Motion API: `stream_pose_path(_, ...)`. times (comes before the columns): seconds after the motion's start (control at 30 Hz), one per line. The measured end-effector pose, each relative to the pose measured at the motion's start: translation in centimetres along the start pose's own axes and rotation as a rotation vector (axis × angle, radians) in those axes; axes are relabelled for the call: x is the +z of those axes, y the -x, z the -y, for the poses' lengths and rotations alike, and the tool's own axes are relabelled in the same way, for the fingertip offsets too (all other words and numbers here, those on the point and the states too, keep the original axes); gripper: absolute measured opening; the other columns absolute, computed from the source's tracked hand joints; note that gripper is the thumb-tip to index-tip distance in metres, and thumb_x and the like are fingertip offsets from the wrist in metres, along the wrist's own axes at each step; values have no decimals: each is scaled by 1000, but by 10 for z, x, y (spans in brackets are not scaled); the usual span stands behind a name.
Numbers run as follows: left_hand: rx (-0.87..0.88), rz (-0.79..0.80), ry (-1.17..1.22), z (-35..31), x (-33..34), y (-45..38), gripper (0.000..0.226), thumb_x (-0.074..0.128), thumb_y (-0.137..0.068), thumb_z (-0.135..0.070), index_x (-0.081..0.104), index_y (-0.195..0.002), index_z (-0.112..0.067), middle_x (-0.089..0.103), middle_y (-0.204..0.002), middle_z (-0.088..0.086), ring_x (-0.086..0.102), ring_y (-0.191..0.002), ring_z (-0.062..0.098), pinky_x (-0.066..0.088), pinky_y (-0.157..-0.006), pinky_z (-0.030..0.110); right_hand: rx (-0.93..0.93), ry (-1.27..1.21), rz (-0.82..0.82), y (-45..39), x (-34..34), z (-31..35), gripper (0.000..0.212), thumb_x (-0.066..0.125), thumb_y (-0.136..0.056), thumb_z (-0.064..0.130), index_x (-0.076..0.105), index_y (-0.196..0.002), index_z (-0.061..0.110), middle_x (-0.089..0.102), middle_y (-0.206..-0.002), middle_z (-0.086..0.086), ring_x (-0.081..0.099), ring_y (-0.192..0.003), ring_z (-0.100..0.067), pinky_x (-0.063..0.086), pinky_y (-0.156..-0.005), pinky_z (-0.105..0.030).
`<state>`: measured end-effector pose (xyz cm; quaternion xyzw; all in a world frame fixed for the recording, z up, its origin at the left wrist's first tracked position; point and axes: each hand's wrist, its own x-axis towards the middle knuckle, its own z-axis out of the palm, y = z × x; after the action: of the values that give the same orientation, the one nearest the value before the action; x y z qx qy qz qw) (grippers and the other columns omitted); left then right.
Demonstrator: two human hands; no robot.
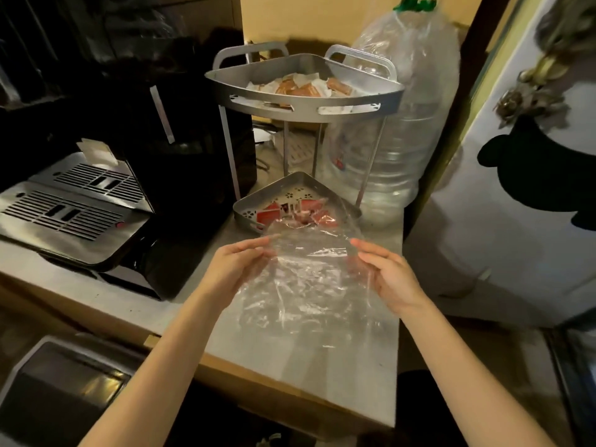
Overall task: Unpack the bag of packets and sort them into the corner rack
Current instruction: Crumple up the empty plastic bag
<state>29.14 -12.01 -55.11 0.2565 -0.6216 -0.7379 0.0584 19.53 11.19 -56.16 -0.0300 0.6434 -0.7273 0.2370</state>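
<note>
A clear plastic bag is stretched between my two hands above the counter, and it looks empty. My left hand pinches its left edge and my right hand grips its right edge. Just beyond the bag stands the grey two-tier corner rack. Its upper tray holds orange and white packets. Its lower tray holds red packets, partly seen through the bag's top edge.
A black coffee machine with a metal drip tray stands left of the rack. A large clear water bottle wrapped in plastic stands at its right. The grey counter ends near me and at the right.
</note>
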Motion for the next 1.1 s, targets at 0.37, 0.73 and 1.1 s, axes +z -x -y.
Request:
stream_pose_path(0.37, 74, 55, -529, -9, 13, 14, 53, 74, -70, -6, 58, -121, -12, 65, -90, 2, 61, -87, 17, 45, -86, 25, 2, 344, 174, 7, -22, 7, 56, 73, -72, 3, 56, -124, 14, 65, -118, -2, 63, -103, -16, 49, -82, -19)
stream_pose_path(0.73, 623, -222, -1167, -3, 46, 13, 22, 68, -79, -17, 67, -100, -13, 59, -109, 6, 54, -103, 22, 45, -84, 31, -391, 1407, -220, 4, -3, -5, 30, 60, -85, 28, 64, -114, 23, 35, -147, -8, 19, -139, -27, 17, -113, -41)
stream_pose_path(1.1, 702, -17, -1379, -26, 43, 20, 15, 63, -83, -23, 67, -97, -17, 64, -114, 0, 54, -112, 18, 45, -94, 36, -438, 1209, 229, 13, 4, 23, 65, 46, -85, 7, 27, -145, 23, 22, -155, 4, 12, -142, -11, 10, -117, -34)
